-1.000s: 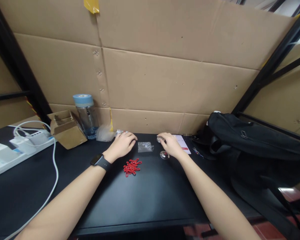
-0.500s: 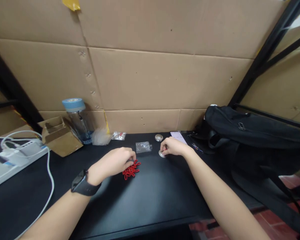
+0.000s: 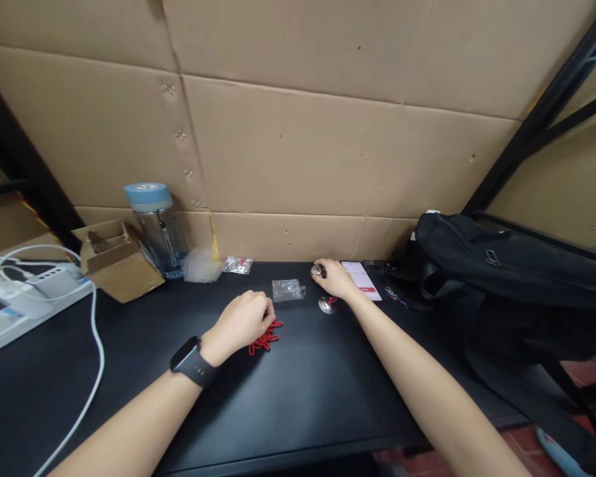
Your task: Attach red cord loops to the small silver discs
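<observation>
My left hand (image 3: pixel 243 319), a dark watch on its wrist, is closed with its fingers curled down at the upper edge of a small heap of red cord loops (image 3: pixel 265 340). What its fingertips pinch, if anything, is hidden. Further back on the right, my right hand (image 3: pixel 336 278) has its fingers closed on a small shiny round metal disc (image 3: pixel 318 271). Just below that hand lies a second shiny metal disc (image 3: pixel 326 306) with a bit of red cord at its middle. A clear plastic bag (image 3: pixel 287 290) lies between the hands.
A phone (image 3: pixel 360 278) lies right of my right hand, beside a black backpack (image 3: pixel 506 285). At the left stand a water bottle (image 3: pixel 159 232), an open cardboard box (image 3: pixel 122 268) and a power strip (image 3: pixel 40 291) with white cables. Small plastic packets (image 3: pixel 238 265) lie along the cardboard wall.
My right hand has left the nearer metal disc, now uncovered, and moved back to the farther one. My left hand stays by the red cords. The view has shifted slightly.
</observation>
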The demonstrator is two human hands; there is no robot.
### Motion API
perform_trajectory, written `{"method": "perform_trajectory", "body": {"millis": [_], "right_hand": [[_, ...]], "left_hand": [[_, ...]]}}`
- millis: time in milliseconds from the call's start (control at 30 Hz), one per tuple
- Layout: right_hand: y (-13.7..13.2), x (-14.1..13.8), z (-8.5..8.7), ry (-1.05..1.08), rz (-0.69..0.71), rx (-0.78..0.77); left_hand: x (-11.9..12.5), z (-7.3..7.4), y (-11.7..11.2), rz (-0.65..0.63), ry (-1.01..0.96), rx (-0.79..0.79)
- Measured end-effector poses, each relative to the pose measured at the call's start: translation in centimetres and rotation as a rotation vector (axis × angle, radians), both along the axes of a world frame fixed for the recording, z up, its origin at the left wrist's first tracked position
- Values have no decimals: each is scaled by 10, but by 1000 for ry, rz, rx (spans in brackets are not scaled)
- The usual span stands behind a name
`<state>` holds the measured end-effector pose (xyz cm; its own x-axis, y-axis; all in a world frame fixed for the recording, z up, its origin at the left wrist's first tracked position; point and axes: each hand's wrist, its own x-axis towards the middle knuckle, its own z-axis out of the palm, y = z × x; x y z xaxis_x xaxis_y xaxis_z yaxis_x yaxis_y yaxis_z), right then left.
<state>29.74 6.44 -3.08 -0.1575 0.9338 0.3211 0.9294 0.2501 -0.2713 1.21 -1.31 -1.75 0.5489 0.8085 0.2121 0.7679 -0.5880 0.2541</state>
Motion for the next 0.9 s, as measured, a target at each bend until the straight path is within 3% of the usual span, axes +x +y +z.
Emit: {"method": "perform_trajectory", "body": {"millis": [533, 900], "right_hand": [[6, 4, -4, 148, -9, 87], [-46, -8, 42, 433, 76, 210]], "left_hand": [[4, 2, -3, 0, 5, 5], [-1, 2, 0, 0, -48, -57]]}}
